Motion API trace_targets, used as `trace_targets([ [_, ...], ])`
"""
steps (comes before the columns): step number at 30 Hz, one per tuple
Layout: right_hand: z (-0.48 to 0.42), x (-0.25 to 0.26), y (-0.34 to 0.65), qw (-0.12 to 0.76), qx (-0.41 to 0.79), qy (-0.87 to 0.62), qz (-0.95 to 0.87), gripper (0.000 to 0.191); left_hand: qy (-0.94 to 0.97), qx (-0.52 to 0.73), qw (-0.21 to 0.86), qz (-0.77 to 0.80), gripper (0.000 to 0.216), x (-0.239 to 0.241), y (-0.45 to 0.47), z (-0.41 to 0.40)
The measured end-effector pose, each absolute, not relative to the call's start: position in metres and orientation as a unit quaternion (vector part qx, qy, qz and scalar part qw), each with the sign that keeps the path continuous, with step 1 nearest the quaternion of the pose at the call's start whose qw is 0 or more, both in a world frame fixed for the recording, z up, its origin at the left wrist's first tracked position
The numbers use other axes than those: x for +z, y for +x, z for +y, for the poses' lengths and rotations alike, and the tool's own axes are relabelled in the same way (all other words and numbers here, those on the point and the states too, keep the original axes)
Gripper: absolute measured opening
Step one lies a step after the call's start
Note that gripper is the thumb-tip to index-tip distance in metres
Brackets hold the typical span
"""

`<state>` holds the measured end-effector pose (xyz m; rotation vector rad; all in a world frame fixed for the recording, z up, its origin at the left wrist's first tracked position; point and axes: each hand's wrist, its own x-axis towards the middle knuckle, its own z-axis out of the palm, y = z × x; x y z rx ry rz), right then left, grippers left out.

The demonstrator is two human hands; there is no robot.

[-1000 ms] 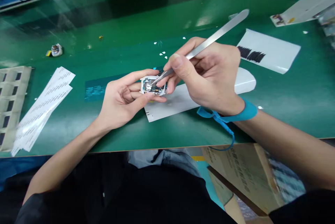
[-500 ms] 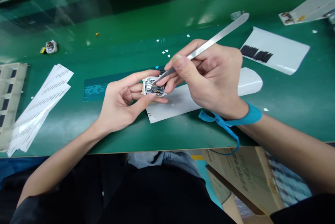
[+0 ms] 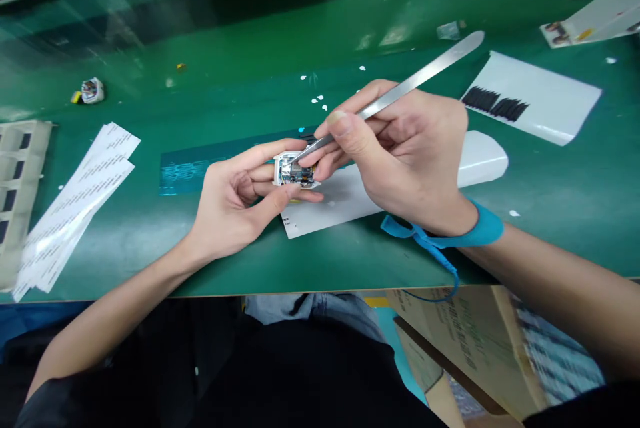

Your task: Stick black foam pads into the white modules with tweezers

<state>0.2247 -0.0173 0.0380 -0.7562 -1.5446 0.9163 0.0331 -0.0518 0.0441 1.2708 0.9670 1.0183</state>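
Note:
My left hand (image 3: 235, 198) pinches a small white housing with an exposed circuit board (image 3: 294, 171) between thumb and fingers, just above the green mat (image 3: 200, 55). My right hand (image 3: 400, 148) grips long steel tweezers (image 3: 395, 91), closed around them like a pen. The tweezer tips rest inside the open housing, on the board. A blue wrist strap (image 3: 480, 228) circles my right wrist, its cord hanging over the table edge. Under both hands lies a white sheet (image 3: 340, 205).
White label strips (image 3: 75, 201) and a pale compartment tray (image 3: 17, 175) lie at the left. A white sheet with black strips (image 3: 530, 98) is at the right, a small crumpled wrapper (image 3: 91, 90) at the far left. Cardboard boxes (image 3: 480, 341) stand below the table edge.
Both hands and the housing have drifted slightly down and right in view; the tweezer tips stay in the housing. Grips are unchanged.

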Motion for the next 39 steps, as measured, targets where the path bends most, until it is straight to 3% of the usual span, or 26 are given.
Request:
trace_targets([
  [6, -0.021, 0.032, 0.223, 0.554, 0.335, -0.294, -0.703, 0.023, 0.540, 0.461, 0.585, 0.393, 0.023, 0.036, 0.032, -0.051],
  [12, -0.005, 0.041, 0.236, 0.598, 0.300, -0.311, -0.675, 0.026, 0.567, 0.479, 0.519, 0.424, 0.025, 0.029, 0.027, -0.043],
  [16, 0.014, 0.038, 0.250, 0.490, 0.268, -0.352, -0.752, 0.039, 0.565, 0.525, 0.474, 0.425, 0.031, 0.021, 0.025, -0.031],
  [20, 0.022, 0.029, 0.254, 0.389, 0.280, -0.366, -0.797, 0.046, 0.594, 0.482, 0.459, 0.452, 0.030, 0.022, 0.021, -0.027],
  [26, 0.026, 0.021, 0.252, 0.354, 0.275, -0.317, -0.836, 0.050, 0.643, 0.460, 0.395, 0.469, 0.027, 0.019, 0.013, -0.026],
  [34, 0.033, 0.014, 0.254, 0.317, 0.269, -0.282, -0.865, 0.040, 0.806, 0.333, 0.234, 0.430, 0.025, 0.011, 0.010, -0.021],
  [39, 0.027, 0.008, 0.250, 0.312, 0.240, -0.274, -0.878, 0.037, 0.828, 0.308, 0.206, 0.421, 0.025, 0.010, 0.012, -0.023],
])
